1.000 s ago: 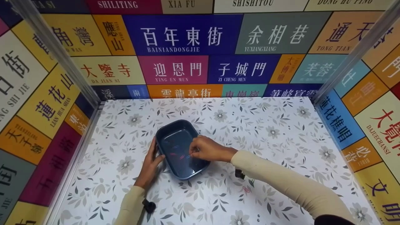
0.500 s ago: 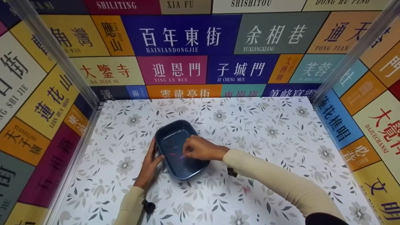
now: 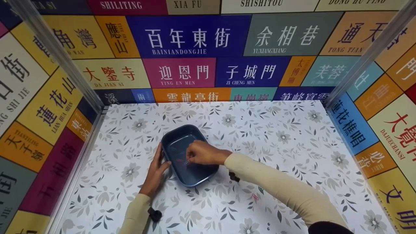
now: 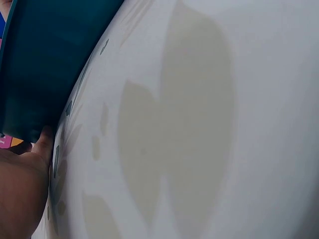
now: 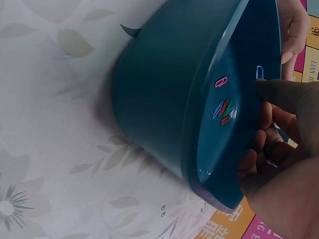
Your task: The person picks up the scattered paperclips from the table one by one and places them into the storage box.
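Observation:
A dark blue rectangular basin (image 3: pixel 195 182) sits on the patterned table, slightly turned. My left hand (image 3: pixel 155 172) rests against its left outer wall, fingers extended and thumb touching the side. Over the basin's inside is my right hand (image 3: pixel 204 153), fingers curled, with thumb and index finger close together. A blue paper clip (image 5: pixel 259 70) shows at the thumb tip; whether it is pinched or lies behind cannot be told. On the basin floor lie a pink paper clip (image 5: pixel 221 81) and a small cluster of coloured paper clips (image 5: pixel 224 111).
Outside the basin, a small pinkish-red item (image 3: pixel 255 197) and a green one (image 3: pixel 261 190) lie on the floral tabletop (image 3: pixel 282 152) near the right forearm. Panels with printed characters (image 3: pixel 178 73) wall in the table at the back and both sides.
My right hand has moved left over the basin, now covering more of the clips. The left hand and the basin stay in place.

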### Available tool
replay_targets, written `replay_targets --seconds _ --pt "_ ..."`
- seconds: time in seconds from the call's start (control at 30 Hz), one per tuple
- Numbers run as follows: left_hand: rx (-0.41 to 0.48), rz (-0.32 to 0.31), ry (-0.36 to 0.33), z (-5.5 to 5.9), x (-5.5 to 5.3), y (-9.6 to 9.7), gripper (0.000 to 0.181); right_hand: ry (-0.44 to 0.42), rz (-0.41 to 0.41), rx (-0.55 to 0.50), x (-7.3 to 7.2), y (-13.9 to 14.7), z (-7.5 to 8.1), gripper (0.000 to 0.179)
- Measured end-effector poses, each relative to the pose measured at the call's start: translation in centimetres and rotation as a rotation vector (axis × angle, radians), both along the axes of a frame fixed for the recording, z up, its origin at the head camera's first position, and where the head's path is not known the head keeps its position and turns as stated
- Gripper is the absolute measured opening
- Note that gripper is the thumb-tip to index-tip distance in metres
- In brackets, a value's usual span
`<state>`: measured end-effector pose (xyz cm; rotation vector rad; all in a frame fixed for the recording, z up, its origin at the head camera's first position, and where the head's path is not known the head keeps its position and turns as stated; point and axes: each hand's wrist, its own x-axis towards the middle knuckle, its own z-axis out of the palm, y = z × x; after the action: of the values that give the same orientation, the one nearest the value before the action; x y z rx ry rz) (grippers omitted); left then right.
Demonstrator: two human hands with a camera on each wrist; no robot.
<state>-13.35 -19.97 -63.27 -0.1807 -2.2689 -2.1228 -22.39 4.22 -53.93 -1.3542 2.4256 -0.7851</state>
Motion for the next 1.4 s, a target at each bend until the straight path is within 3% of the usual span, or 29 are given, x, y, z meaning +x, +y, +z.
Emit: replay_targets --seconds 0.6,0.93,0.97,1.2,1.4 --pt "-0.017 0.002 0.001 0.0 -0.1 -0.1 0.084 -0.021 -0.024 0.007 -0.9 -1.6 0.0 0.014" --pt "-0.034 0.005 0.001 0.2 0.1 -0.1 0.084 0.001 -0.021 -0.015 -1.6 -2.5 -0.9 0.011" --pt "-0.036 0.008 -0.001 0.2 0.1 -0.1 0.084 0.001 -0.020 -0.016 -1.8 -2.5 -1.1 0.011" --pt "-0.032 0.011 0.008 0.2 0.1 0.0 0.082 0.076 0.003 -0.059 -4.7 -3.3 -6.6 0.012" --pt "-0.038 0.010 0.017 0.1 0.0 0.0 0.082 0.056 -0.004 -0.057 -5.9 -3.7 -8.3 0.011"
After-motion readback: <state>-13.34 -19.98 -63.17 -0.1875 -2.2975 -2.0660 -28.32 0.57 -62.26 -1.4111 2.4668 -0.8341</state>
